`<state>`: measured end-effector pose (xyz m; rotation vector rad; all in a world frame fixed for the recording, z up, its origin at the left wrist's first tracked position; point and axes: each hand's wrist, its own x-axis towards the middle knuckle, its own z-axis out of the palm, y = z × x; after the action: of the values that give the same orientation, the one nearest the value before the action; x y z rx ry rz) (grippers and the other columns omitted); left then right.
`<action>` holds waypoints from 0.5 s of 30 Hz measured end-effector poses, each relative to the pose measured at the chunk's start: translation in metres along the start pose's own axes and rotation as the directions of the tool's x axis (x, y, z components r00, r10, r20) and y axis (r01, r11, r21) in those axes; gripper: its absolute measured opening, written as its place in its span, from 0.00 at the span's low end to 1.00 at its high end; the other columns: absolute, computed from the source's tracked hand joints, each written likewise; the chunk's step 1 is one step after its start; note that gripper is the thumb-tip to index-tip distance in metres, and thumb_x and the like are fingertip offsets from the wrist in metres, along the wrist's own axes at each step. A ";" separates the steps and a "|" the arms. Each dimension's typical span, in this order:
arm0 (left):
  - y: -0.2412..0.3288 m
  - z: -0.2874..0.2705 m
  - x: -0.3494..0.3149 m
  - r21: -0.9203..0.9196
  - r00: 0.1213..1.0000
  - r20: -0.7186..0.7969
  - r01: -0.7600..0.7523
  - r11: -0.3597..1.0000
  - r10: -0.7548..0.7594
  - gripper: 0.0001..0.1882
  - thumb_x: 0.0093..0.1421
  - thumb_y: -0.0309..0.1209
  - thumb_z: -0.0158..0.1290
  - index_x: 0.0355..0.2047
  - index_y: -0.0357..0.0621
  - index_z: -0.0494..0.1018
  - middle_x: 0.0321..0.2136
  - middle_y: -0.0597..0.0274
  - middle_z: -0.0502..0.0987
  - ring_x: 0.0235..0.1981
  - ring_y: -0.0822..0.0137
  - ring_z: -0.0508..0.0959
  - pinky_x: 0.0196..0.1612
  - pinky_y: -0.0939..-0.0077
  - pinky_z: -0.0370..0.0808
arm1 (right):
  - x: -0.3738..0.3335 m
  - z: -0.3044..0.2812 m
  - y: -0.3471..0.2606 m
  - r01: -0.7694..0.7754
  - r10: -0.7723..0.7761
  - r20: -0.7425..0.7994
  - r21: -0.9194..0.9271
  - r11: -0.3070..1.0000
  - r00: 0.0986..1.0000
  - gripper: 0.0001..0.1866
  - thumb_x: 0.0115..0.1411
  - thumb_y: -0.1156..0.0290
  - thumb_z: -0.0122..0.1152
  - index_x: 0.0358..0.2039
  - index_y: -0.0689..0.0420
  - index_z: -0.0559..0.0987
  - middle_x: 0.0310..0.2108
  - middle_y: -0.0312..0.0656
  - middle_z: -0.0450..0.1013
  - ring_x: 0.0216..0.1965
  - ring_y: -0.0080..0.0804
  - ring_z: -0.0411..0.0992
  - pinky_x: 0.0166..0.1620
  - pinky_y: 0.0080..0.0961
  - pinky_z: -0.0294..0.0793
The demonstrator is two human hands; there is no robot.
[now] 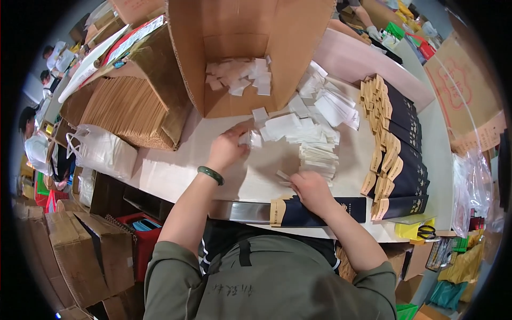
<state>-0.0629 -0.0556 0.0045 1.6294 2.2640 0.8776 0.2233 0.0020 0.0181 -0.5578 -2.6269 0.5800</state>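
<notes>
My left hand (230,145) is closed on the edge of a small translucent packet (254,140) above the white table. Closer to me, my right hand (313,190) pinches a small pale packet (283,175), partly covered by the fingers. Under that wrist lies a stack of dark navy paper pouches with tan ends (288,212), along the table's front edge. A neat pile of small white packets (318,160) stands just beyond my right hand. Loose white packets (282,127) spread out behind it, some near my left fingers.
An opened cardboard box (186,58) at the back holds scattered white packets. Overlapping navy pouches (397,154) form a row at right. At left stand a carton of brown cardboard sheets (120,109) and a white plastic bag (104,152). Black-handled scissors (426,231) lie at the right front corner.
</notes>
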 end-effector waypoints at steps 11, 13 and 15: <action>0.052 -0.047 -0.139 0.019 0.968 0.182 -0.182 0.983 0.176 0.19 0.47 0.24 0.55 0.43 0.44 0.76 0.27 0.54 0.72 0.32 0.49 0.74 0.36 0.57 0.71 | 0.134 -0.037 0.063 0.098 -0.099 0.003 -0.161 0.982 0.995 0.05 0.52 0.73 0.60 0.30 0.51 0.81 0.31 0.44 0.74 0.37 0.45 0.74 0.42 0.41 0.74; 0.043 -0.027 -0.160 0.026 0.956 0.192 -0.232 0.972 0.223 0.25 0.46 0.23 0.56 0.49 0.48 0.75 0.28 0.57 0.72 0.33 0.52 0.74 0.37 0.60 0.71 | 0.151 -0.035 0.064 0.066 -0.059 0.047 -0.152 0.986 0.997 0.06 0.53 0.73 0.61 0.33 0.52 0.82 0.32 0.46 0.74 0.39 0.46 0.74 0.41 0.40 0.74; 0.042 -0.019 -0.157 -0.006 0.959 0.163 -0.235 0.972 0.233 0.27 0.46 0.23 0.57 0.50 0.49 0.75 0.28 0.57 0.73 0.33 0.52 0.74 0.37 0.60 0.71 | 0.161 -0.031 0.063 0.078 0.098 0.373 -0.430 0.900 0.923 0.07 0.54 0.75 0.58 0.33 0.54 0.82 0.36 0.47 0.76 0.41 0.46 0.75 0.42 0.41 0.74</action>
<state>0.0179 -0.1977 0.0179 1.9292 2.0016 0.7479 0.1196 0.1370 0.0606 -0.6405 -3.1625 0.0898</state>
